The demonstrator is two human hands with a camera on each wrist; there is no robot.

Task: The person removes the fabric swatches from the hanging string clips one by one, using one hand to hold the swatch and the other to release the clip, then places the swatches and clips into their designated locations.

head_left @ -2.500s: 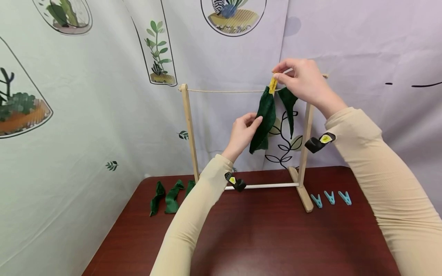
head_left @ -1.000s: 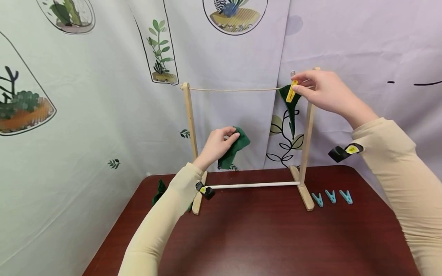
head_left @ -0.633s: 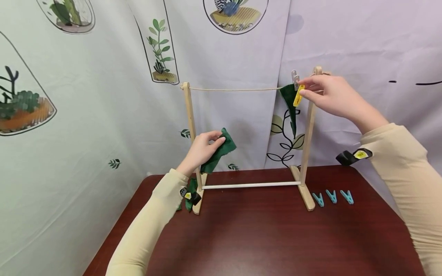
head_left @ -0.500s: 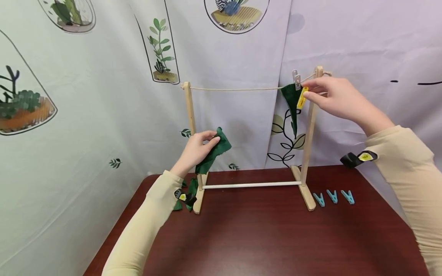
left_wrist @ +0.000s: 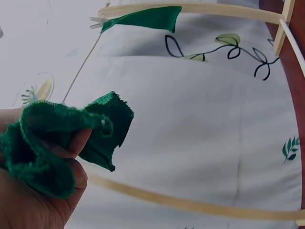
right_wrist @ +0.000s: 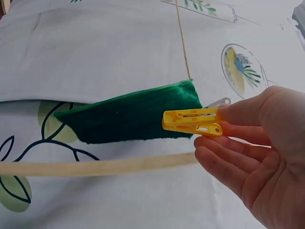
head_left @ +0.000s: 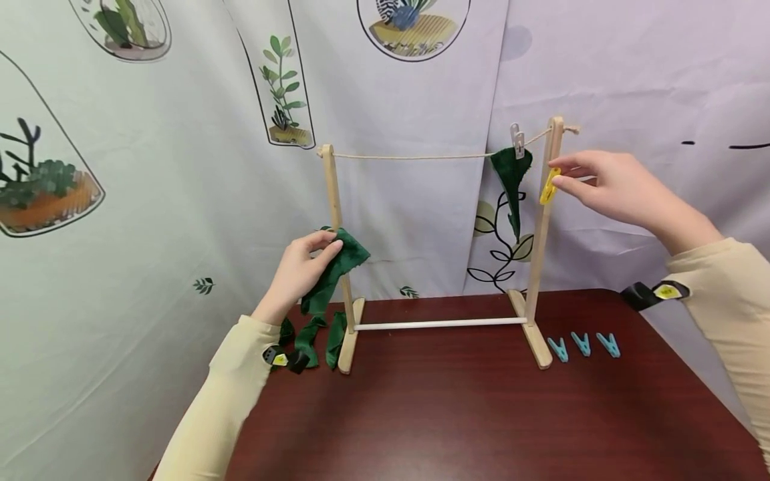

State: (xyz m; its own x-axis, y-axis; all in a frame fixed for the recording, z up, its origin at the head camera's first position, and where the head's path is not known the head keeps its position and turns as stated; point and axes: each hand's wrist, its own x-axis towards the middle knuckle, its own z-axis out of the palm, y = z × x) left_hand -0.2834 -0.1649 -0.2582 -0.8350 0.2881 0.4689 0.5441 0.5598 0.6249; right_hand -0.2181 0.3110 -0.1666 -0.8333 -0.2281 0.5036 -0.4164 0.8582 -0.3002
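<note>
My left hand (head_left: 303, 267) pinches a dark green cloth (head_left: 331, 277) in front of the rack's left post; in the left wrist view the cloth (left_wrist: 107, 126) bunches over the fingers. By the right post, my right hand (head_left: 619, 187) holds a yellow clothespin (head_left: 549, 186) between thumb and fingers. The right wrist view shows that clothespin (right_wrist: 190, 119) overlapping a second green cloth (right_wrist: 133, 117). This hanging cloth (head_left: 511, 177) is fixed near the right end of the cord (head_left: 415, 157) by a pale grey clothespin (head_left: 518, 141).
Several green cloth pieces (head_left: 335, 341) lie on the dark red table (head_left: 433, 414) by the rack's left foot (head_left: 350, 344). Three blue clothespins (head_left: 582, 343) lie beside the right foot (head_left: 535, 344). A white bar (head_left: 439, 325) joins the feet. Printed fabric (head_left: 198, 167) hangs behind.
The yellow clothespin came off the cord, and the cloth it held there left with my left hand, down and leftward. My right hand moved right and slightly down with the clothespin.
</note>
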